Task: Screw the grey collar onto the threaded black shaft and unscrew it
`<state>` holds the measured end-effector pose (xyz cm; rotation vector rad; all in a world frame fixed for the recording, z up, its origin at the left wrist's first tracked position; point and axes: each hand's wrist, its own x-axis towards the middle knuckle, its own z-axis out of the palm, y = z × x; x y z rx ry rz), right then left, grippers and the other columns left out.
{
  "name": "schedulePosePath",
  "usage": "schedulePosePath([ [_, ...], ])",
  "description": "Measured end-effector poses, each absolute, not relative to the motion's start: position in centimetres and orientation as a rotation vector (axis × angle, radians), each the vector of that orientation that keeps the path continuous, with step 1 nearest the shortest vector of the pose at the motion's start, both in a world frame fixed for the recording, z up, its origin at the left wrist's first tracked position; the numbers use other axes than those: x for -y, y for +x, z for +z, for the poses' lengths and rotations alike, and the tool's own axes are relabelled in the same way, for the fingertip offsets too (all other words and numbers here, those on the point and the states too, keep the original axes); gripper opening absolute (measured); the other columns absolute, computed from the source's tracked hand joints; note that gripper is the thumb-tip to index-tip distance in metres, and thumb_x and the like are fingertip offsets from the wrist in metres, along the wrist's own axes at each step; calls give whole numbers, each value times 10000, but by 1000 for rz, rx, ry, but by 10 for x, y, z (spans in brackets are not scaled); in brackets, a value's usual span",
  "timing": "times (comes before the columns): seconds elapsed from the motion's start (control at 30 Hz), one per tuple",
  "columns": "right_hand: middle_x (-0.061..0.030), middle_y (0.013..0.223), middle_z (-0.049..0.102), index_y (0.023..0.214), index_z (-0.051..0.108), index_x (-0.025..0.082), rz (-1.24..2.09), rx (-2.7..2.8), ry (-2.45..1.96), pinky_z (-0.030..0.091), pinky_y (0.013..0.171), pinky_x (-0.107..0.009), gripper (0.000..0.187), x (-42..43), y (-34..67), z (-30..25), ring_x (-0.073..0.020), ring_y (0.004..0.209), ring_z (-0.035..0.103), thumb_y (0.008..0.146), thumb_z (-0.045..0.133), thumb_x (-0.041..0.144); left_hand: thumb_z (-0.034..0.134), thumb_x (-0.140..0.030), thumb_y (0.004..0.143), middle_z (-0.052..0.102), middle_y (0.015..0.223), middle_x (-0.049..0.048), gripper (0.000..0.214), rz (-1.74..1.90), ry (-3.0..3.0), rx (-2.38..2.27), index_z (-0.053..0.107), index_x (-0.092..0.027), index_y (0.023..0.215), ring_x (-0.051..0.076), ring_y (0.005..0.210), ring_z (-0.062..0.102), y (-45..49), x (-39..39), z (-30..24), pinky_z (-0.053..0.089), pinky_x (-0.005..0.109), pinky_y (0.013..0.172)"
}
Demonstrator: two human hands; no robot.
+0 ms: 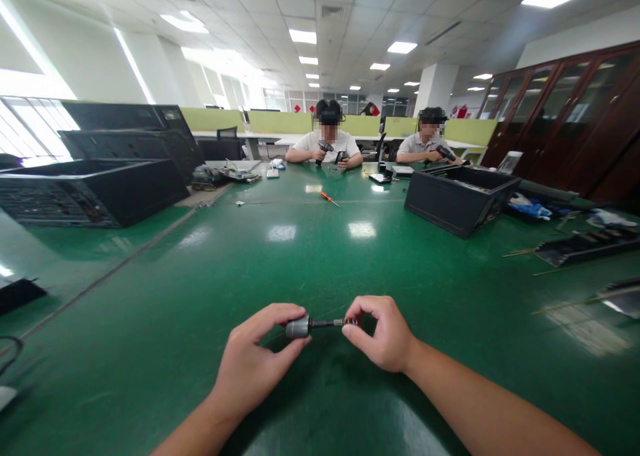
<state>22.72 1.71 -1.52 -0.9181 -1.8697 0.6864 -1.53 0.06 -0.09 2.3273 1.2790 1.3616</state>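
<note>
My left hand pinches the grey metal cylinder end of a small tool piece, a chuck-like holder with a thin dark bit sticking out to the right. My right hand pinches the far tip of that bit between thumb and fingers. Both hands hover just above the green table, near its front edge, with the piece held level between them.
Black computer cases stand at the left and the right. An orange-handled screwdriver lies mid-table. Two other people sit at the far side holding power drivers. Black panels and parts lie along the right edge.
</note>
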Motion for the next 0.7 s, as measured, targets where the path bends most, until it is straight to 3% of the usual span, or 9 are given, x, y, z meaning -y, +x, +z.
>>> schedulePosePath([
  [0.37, -13, 657, 644, 708, 642, 180, 773, 1794, -873, 454, 623, -260, 92, -17, 229, -17, -153, 624, 588, 775, 662, 239, 789, -313, 769, 759, 950, 38, 239, 1311, 2247, -1344, 723, -227, 982, 210, 867, 725, -20, -3, -6, 594, 328, 815],
  [0.47, 3, 550, 567, 641, 561, 189, 985, 1593, -808, 400, 531, -250, 248, -22, 229, -24, -129, 514, 501, 844, 589, 327, 801, -380, 757, 736, 925, 44, 316, 1363, 2046, -1443, 689, -203, 993, 206, 855, 708, -20, -5, -7, 580, 324, 805],
  [0.53, 18, 460, 466, 578, 488, 206, 1138, 1443, -807, 320, 454, -249, 410, -28, 227, -29, -122, 440, 417, 914, 488, 442, 778, -406, 777, 725, 949, 49, 425, 1475, 1787, -1434, 651, -188, 1119, 198, 891, 707, -19, -8, -5, 578, 317, 838],
  [0.6, 37, 404, 383, 542, 426, 224, 1163, 1312, -814, 325, 465, -260, 479, -34, 226, -31, -121, 424, 382, 921, 463, 514, 755, -419, 798, 726, 1005, 59, 537, 1560, 1494, -1397, 603, -176, 1252, 187, 931, 710, -18, -11, 0, 583, 301, 860],
  [0.7, 39, 395, 394, 547, 406, 230, 1213, 1250, -836, 343, 464, -260, 513, -39, 224, -32, -114, 412, 377, 912, 458, 586, 756, -410, 793, 740, 1048, 69, 442, 1603, 1182, -1362, 675, -167, 1153, 184, 915, 725, -29, -11, 10, 611, 275, 813],
])
